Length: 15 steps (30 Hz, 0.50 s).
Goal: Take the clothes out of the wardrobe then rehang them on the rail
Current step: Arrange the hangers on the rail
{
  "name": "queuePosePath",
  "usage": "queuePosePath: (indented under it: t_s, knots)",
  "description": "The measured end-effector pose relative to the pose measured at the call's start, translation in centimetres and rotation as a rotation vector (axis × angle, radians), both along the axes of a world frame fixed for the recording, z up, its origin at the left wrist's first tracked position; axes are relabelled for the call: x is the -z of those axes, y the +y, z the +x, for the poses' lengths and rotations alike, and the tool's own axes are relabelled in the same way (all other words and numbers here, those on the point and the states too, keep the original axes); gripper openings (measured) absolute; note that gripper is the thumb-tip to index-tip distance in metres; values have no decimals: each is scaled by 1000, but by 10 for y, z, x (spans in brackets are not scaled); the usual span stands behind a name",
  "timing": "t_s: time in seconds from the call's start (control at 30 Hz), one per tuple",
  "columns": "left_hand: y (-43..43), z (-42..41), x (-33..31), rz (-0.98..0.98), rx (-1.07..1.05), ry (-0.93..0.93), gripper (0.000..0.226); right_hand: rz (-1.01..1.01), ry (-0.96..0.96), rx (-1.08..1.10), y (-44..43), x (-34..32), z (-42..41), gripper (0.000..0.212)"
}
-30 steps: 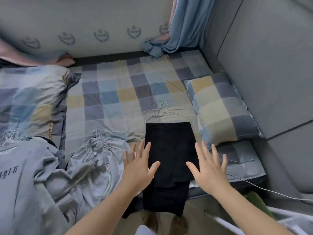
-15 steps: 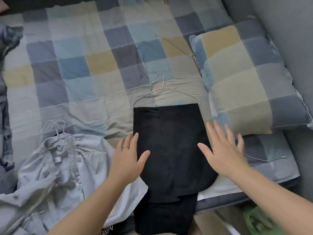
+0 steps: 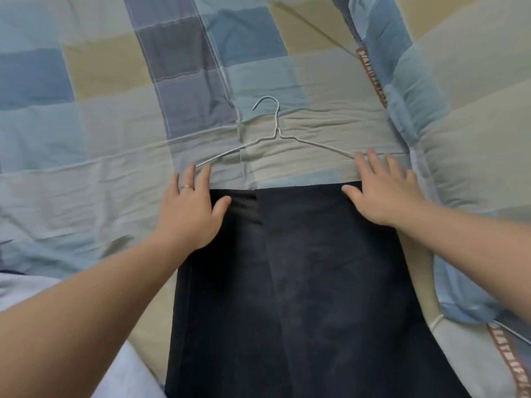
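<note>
A black garment (image 3: 301,282) lies flat on the checked bed cover, folded over the bottom bar of a white wire hanger (image 3: 274,133) whose hook points away from me. My left hand (image 3: 191,209) lies on the garment's top left corner, fingers straight, fingertips at the hanger's left end. My right hand (image 3: 383,188) lies on the top right corner with fingers spread, fingertips touching the hanger's right end.
The checked bed cover (image 3: 100,139) fills the view. A checked pillow (image 3: 474,139) lies at the right, close to my right hand. A pale garment (image 3: 17,291) shows at the lower left edge.
Both hands have slid up the black garment from its middle to its top corners at the hanger. The camera has moved closer and lower over the bed.
</note>
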State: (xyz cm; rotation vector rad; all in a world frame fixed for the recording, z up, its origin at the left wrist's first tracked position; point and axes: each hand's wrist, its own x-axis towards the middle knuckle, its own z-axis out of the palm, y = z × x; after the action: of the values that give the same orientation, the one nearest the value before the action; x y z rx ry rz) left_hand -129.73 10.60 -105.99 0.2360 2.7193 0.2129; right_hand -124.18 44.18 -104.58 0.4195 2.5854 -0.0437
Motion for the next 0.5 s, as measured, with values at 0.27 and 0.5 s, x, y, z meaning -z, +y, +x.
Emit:
queuePosePath:
  t_s: [0.27,0.5]
  knots:
    - [14,-46,7,124,-190,-82,63,-46,145,37,-4,21,-25,52]
    - [2,-43,-42,351,-425,0,39,-265,345,257,8,-18,-20,28]
